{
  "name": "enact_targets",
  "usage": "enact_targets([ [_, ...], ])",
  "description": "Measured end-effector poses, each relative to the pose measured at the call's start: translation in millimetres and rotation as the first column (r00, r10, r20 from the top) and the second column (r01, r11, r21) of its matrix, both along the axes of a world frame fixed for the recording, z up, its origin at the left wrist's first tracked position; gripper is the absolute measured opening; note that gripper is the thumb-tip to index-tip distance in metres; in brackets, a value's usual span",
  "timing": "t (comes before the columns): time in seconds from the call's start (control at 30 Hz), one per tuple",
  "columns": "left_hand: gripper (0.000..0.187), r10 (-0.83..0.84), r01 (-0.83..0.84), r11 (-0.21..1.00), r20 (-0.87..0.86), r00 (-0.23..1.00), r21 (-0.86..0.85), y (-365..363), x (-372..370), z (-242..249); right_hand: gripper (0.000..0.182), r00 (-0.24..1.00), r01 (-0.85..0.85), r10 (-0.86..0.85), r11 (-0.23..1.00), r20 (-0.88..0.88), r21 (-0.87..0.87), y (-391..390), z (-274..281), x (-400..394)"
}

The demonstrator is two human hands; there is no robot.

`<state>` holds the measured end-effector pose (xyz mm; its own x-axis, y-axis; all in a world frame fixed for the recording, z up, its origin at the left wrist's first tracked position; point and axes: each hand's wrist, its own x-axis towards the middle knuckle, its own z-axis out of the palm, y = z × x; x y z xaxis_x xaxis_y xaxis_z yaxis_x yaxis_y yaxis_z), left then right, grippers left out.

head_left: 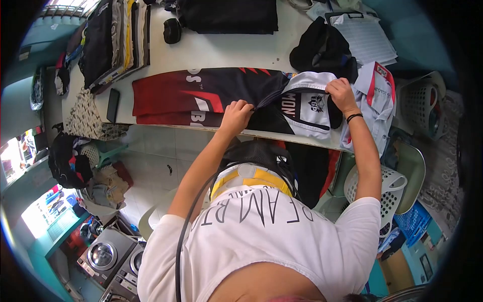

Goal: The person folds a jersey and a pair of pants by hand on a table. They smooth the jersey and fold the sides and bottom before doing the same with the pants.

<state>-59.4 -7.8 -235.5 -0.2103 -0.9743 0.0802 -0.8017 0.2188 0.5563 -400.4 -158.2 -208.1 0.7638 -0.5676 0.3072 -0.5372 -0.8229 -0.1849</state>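
Note:
A red and black jersey (pixel 171 95) with white lettering lies folded lengthwise along the table's near side, its white collar end (pixel 313 105) with a printed logo toward the right. My left hand (pixel 236 117) has its fingers closed on the dark edge of the jersey near its middle. At the collar end, my right hand (pixel 342 94) pinches the white and black neckline. Between both hands the neck opening is spread, and part of the inside shows. A grey and white shirt (pixel 375 100) with red trim lies just right of my right hand.
A stack of folded clothes (pixel 118 40) stands at the table's left, near a phone (pixel 113 105) and a patterned cloth (pixel 90 113). Folded black fabric (pixel 226 15), a dark garment (pixel 322 48) and a clipboard (pixel 362 32) lie farther back. White baskets (pixel 422 103) flank the right side.

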Motion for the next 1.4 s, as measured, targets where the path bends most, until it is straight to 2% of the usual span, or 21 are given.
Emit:
enact_targets([
  [0.1,0.024,-0.063,0.050,0.990,0.092,0.994,0.133,5.8,3.0,-10.8,0.012,0.993,0.113,-0.112,0.994,0.018,-0.003,5.9,-6.9,1.9],
  [0.2,0.029,-0.080,0.080,0.988,-0.002,0.997,0.135,10.6,15.8,-12.0,0.012,0.979,0.193,-0.189,0.980,-0.073,0.055,9.9,-13.6,3.6],
  [0.27,0.033,-0.036,0.055,0.996,-0.233,0.972,0.073,14.1,28.3,-0.3,0.017,0.960,0.256,-0.230,0.951,-0.157,0.172,15.1,-18.4,6.2],
  [0.33,0.033,0.129,-0.138,0.990,-0.222,0.967,-0.029,18.7,67.3,0.2,0.022,0.894,0.375,-0.290,0.901,-0.341,0.218,26.4,-16.0,10.0],
  [0.37,0.030,0.266,-0.271,0.945,-0.054,0.963,-0.183,21.7,90.0,12.2,0.027,0.829,0.461,-0.342,0.866,-0.443,0.195,34.1,-5.6,19.1],
  [0.4,0.025,0.418,-0.424,0.873,-0.078,0.905,-0.242,27.4,120.8,7.2,0.027,0.832,0.454,-0.334,0.869,-0.443,0.197,44.6,6.2,34.1],
  [0.43,0.020,0.567,-0.581,0.778,-0.133,0.813,-0.237,35.0,151.4,4.8,0.029,0.867,0.451,-0.393,0.880,-0.307,0.146,56.0,18.8,54.7],
  [0.47,0.017,0.774,-0.790,0.592,-0.160,0.613,-0.159,44.3,179.8,1.1,0.030,0.885,0.455,-0.437,0.885,-0.162,0.097,66.6,28.0,76.1],
  [0.53,0.019,0.940,-0.949,0.314,-0.139,0.313,-0.018,60.8,250.0,-16.9,0.034,0.960,0.256,-0.279,0.877,-0.001,0.407,90.2,19.6,119.4],
  [0.6,0.031,0.957,-0.959,0.105,-0.288,0.026,0.265,89.6,354.9,-99.3,0.033,0.983,0.155,-0.182,0.884,0.018,0.441,113.7,18.1,170.2],
  [0.67,0.045,0.865,-0.780,0.081,-0.432,-0.254,0.620,75.4,350.1,-50.9,0.030,0.971,0.234,-0.225,0.851,-0.076,0.471,129.2,-0.2,199.9],
  [0.8,0.058,0.942,-0.756,0.123,-0.315,-0.115,0.643,54.5,375.0,-52.8,0.019,0.921,0.338,-0.388,0.834,0.029,0.437,143.7,-43.0,213.3],
  [0.87,0.063,0.985,-0.814,0.049,-0.164,-0.057,0.578,48.7,381.6,-54.5,0.016,0.906,0.371,-0.421,0.833,0.035,0.410,144.8,-38.9,216.9],
  [1.0,0.063,0.956,-0.869,0.008,-0.260,-0.139,0.494,49.1,379.0,-45.3,0.014,0.867,0.385,-0.485,0.799,0.116,0.462,140.5,-4.9,220.0],
  [1.07,0.059,0.847,-0.845,0.072,-0.480,-0.229,0.530,50.5,363.1,-17.2,0.014,0.833,0.422,-0.526,0.804,0.170,0.418,143.7,14.6,219.9],
  [1.23,0.056,0.909,-0.820,0.149,-0.402,-0.105,0.552,75.4,371.3,-41.2,0.018,0.896,0.375,-0.444,0.770,0.012,0.516,157.2,11.1,205.5],
  [1.27,0.056,0.931,-0.826,0.127,-0.352,-0.091,0.549,74.9,371.5,-46.8,0.020,0.860,0.400,-0.500,0.785,0.104,0.474,147.1,6.3,197.3],
  [1.3,0.056,0.934,-0.822,0.135,-0.349,-0.081,0.553,74.2,372.5,-51.9,0.022,0.777,0.492,-0.595,0.778,0.206,0.390,132.9,4.0,182.9],
  [1.33,0.055,0.971,-0.921,0.141,-0.232,0.057,0.364,75.8,377.0,-60.3,0.025,0.495,0.675,-0.843,0.526,0.211,0.517,123.5,-10.4,162.5],
  [1.37,0.054,0.983,-0.971,0.178,-0.081,0.167,0.157,77.0,377.3,-65.0,0.031,0.303,0.842,-0.927,0.369,0.221,0.395,102.0,-11.5,139.4],
  [1.4,0.054,0.982,-0.969,0.187,-0.072,0.178,0.159,73.4,367.7,-61.7,0.037,0.090,0.932,-0.954,0.182,0.285,0.314,82.7,-31.2,106.9],
])
